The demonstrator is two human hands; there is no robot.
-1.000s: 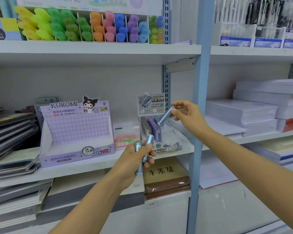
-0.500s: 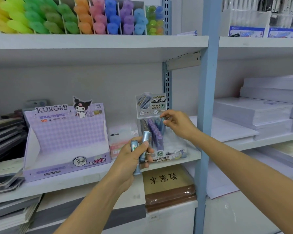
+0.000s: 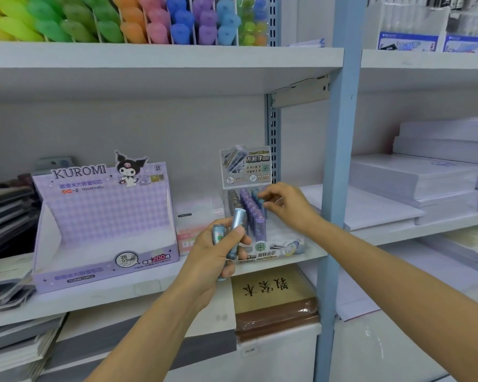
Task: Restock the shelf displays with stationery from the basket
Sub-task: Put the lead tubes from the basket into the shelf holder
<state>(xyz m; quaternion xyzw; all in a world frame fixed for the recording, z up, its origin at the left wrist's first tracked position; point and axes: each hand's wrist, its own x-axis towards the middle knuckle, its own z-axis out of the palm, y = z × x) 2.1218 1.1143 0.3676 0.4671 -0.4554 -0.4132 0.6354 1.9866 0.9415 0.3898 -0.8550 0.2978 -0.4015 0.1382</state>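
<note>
Lead tubes [image 3: 236, 230] upright in left hand [image 3: 210, 260] grip, clamped under thumb, right hand [image 3: 289, 209] curled over display tray [image 3: 276, 251], grip unclear

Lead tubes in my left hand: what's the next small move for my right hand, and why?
Probably bring the right hand back to take a blue tube from the left hand. The right hand's fingertips sit at the blue row in the lead display; whether they pinch a tube I cannot tell. The left hand grips more tubes to slot in.
</note>
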